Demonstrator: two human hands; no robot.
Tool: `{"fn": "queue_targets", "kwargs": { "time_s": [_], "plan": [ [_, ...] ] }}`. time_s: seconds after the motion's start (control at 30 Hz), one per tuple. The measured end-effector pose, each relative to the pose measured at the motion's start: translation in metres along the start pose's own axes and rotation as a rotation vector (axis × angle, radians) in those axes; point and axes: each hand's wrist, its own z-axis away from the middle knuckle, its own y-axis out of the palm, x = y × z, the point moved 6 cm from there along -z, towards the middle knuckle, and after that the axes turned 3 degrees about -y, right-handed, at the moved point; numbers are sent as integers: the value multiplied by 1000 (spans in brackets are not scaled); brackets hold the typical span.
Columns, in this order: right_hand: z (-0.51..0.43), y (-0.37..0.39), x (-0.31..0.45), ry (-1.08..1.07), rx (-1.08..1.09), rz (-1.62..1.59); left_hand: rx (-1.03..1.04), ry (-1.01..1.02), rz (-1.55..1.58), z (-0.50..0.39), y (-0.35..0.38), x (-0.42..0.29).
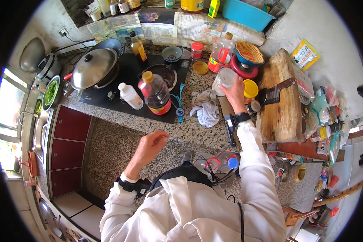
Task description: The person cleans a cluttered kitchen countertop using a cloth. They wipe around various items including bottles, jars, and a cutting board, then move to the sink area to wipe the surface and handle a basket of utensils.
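Observation:
My right hand (235,93) is wrapped around a clear jar (225,78) with pale contents, at the back of the granite counter (204,133). Just beside it are a yellow-lidded jar (250,88) and a small lidded jar (254,106). A knife with a black handle (231,133) lies below this hand, partly covered by my wrist. My left hand (149,146) hovers before the counter's front edge, fingers loosely bent, with nothing visible in it. Crumpled cloths (206,110) lie between the hands, and a round yellow lid (200,68) rests left of the jar.
On the black cooktop (96,98) stand a lidded wok (93,68), a dark-liquid bottle (155,93), a white bottle (131,96) and a glass sauce bottle (138,47). A cleaver (276,92) lies on a thick wooden chopping board (282,121). Large plastic jugs (219,161) stand below the counter.

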Motion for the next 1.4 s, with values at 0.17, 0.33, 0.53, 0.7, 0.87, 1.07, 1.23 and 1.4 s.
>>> {"fn": "queue_targets", "kwargs": {
  "time_s": [0.17, 0.33, 0.53, 0.7, 0.87, 1.07, 1.23, 1.4],
  "plan": [
    [-44, 39, -13, 238, 218, 203, 110, -81, -18, -48, 44, 0],
    [-46, 47, -10, 279, 237, 214, 165, -139, 197, -82, 64, 34],
    [-24, -43, 43, -132, 95, -246, 143, -393, 766, -121, 85, 55],
    [9, -118, 110, -232, 354, -635, 469, -355, 1246, -135, 95, 1],
    [38, -124, 159, -356, 457, -729, 542, -311, 1286, -111, 69, -21],
    [37, -34, 50, 350, 291, -953, 413, -311, 1473, -68, 4, -19],
    [117, 50, 8, 129, 405, 36, 321, -191, 1461, -41, -46, -17],
    [120, 70, -2, 168, 789, -142, 231, -258, 1416, -29, -59, 5]
  ]
}}
